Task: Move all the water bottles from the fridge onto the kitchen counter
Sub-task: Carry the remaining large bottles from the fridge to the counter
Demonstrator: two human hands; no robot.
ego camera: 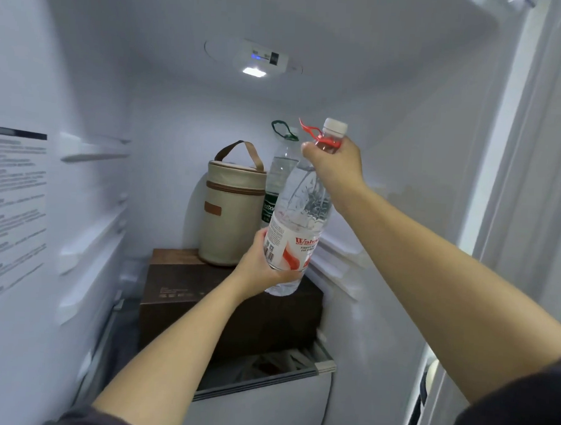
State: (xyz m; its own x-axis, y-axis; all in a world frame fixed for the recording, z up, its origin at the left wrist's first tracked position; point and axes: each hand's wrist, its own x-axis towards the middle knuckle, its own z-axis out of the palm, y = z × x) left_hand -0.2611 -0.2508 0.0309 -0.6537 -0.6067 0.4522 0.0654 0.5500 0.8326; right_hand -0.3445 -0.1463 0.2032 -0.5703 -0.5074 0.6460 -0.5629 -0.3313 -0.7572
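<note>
At the far left of the frame, a printed label [11, 211] is showing on the fridge's [407, 128] white side wall, its text too blurred to read. Just right of it, moulded shelf rails [94, 152] are running along the same wall.

From the lower left, a bare forearm is reaching up into the compartment. The left hand [260, 266] is cupping the lower part of a clear Wahaha water bottle [300, 220], with its fingers curling round the base below the red-and-white label. Behind that hand, in the centre, a dark brown box [203, 292] is sitting on the shelf. A beige cylindrical bag [232, 213] with a brown handle is standing upright on the box's rear edge. Below the box, a drawer [263, 396] is standing partly open at the bottom centre.

Just right of the bag, a second water bottle [279, 179] with a green carry loop and green label is standing upright at the back, partly hidden by the held bottle. Whether it is touching the bag cannot be told.

The Wahaha bottle is being held in the air, tilting slightly, in front of the green one. It has a white cap and a red carry loop. The right hand [337, 166], coming in from the lower right, is gripping its neck just under the cap.

Above, at the top centre, the ceiling light [254, 72] is glowing.
</note>
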